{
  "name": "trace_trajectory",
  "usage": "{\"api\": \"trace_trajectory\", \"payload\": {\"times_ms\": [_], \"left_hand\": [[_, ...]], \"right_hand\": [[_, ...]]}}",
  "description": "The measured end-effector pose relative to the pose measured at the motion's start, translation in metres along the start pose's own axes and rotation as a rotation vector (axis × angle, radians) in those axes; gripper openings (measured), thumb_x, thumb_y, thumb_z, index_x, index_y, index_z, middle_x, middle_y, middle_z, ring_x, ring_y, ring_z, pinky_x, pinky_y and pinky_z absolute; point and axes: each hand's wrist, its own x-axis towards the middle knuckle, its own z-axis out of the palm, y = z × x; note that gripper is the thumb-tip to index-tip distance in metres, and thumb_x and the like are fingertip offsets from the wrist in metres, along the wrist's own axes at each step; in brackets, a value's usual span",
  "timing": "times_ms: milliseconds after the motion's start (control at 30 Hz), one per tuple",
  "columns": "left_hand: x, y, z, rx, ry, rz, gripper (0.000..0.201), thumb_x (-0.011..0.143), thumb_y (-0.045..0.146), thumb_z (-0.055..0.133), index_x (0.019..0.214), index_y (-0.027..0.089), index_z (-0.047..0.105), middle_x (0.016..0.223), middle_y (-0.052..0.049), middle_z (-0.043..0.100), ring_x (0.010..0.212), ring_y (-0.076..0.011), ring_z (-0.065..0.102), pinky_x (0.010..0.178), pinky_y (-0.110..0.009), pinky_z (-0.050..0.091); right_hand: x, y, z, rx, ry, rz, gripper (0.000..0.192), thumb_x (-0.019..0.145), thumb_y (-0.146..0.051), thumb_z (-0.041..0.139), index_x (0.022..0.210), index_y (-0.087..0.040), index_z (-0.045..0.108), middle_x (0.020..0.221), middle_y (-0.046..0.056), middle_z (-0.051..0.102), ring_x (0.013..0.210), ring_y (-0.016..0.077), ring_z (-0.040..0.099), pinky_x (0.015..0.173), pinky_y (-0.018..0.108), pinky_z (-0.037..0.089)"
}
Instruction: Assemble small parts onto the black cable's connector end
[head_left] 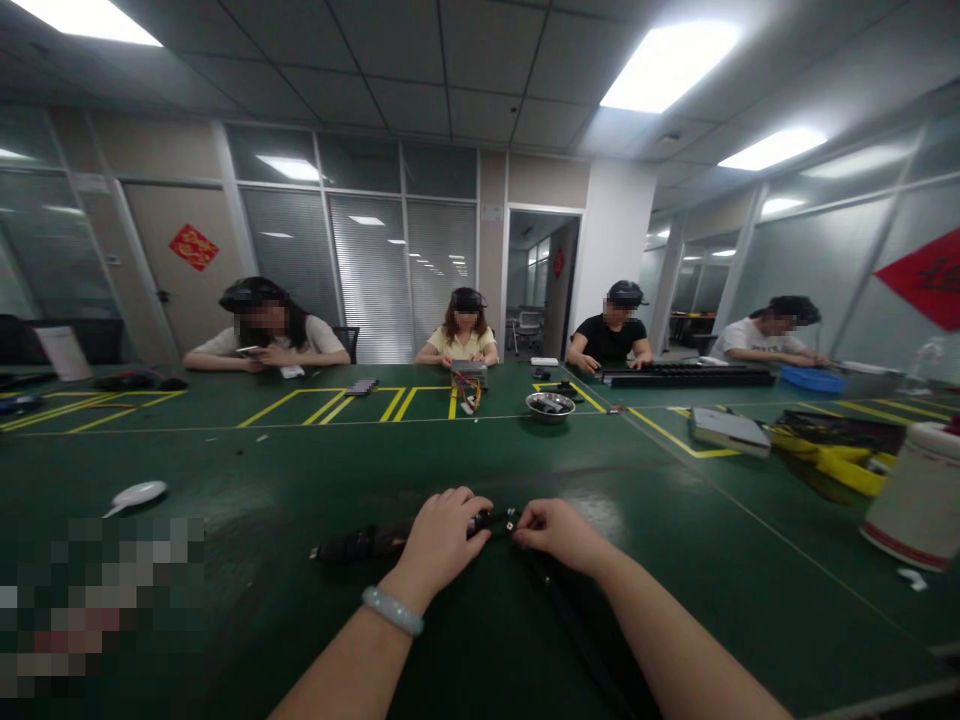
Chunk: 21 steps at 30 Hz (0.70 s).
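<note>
Two hands meet palm-down near the worktop's near edge: the left hand [442, 535], a pale bangle at its wrist, is curled over a slim black cable-like bundle [360, 545]; the right hand [559, 532] pinches the bundle's small connector end [508, 521] between its fingertips. Dark and glossy, the bundle lies flat on the green worktop [300, 470], stretching toward the left edge.

Green table mat [300, 470] is looking matt and slightly rubbery, catching soft glare just beyond the black cable [360, 545], which is showing as matt plastic with a shiny metal tip. Bracelet [392, 611] near the cable is reading smooth, glossy, stone-like. Bowl [550, 405] far behind the cable is gleaming as polished metal.
</note>
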Motion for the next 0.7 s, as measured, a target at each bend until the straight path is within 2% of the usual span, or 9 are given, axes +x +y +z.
{"api": "trace_trajectory", "payload": {"times_ms": [133,267,433,533,700], "left_hand": [[-0.001,-0.001,-0.003,-0.037,-0.014,0.013,0.033,0.084,0.036,0.061,0.117,0.032,0.057,0.113,-0.001,0.059,0.105,-0.0212,0.055,0.090,-0.034,0.040],[-0.002,-0.002,-0.005,-0.068,-0.001,0.033,0.028,0.085,0.037,0.060,0.112,0.031,0.060,0.110,0.000,0.061,0.102,-0.0204,0.056,0.089,-0.034,0.039],[-0.001,-0.002,-0.005,-0.060,-0.009,0.042,0.026,0.085,0.034,0.059,0.111,0.030,0.061,0.109,-0.001,0.061,0.102,-0.0204,0.055,0.088,-0.033,0.038],[-0.001,0.000,-0.006,-0.054,-0.009,0.045,0.025,0.087,0.033,0.056,0.111,0.029,0.061,0.110,-0.002,0.061,0.102,-0.0204,0.055,0.088,-0.033,0.038],[-0.004,0.003,-0.011,-0.040,-0.029,0.035,0.024,0.088,0.034,0.056,0.110,0.029,0.061,0.109,-0.001,0.060,0.101,-0.0204,0.055,0.085,-0.033,0.039]], "right_hand": [[0.001,-0.005,0.001,0.247,-0.029,0.023,0.020,0.073,-0.033,0.071,0.078,-0.016,0.063,0.074,0.002,0.071,0.057,0.0109,0.056,0.051,0.020,0.040],[0.000,-0.012,0.004,0.482,-0.112,0.001,0.030,0.072,-0.040,0.074,0.082,-0.015,0.059,0.078,0.003,0.071,0.050,0.0073,0.052,0.047,0.019,0.036],[0.002,-0.011,0.013,0.623,-0.161,-0.011,0.038,0.073,-0.044,0.074,0.086,-0.015,0.053,0.082,0.004,0.071,0.054,0.0084,0.058,0.052,0.020,0.042],[0.004,-0.012,0.019,0.642,-0.126,-0.021,0.040,0.074,-0.046,0.074,0.087,-0.017,0.049,0.081,0.004,0.070,0.058,0.0105,0.061,0.056,0.022,0.046],[0.005,-0.019,0.022,0.647,0.021,-0.108,0.040,0.078,-0.052,0.068,0.088,-0.019,0.049,0.088,0.005,0.069,0.070,0.0136,0.064,0.069,0.027,0.049]]}}
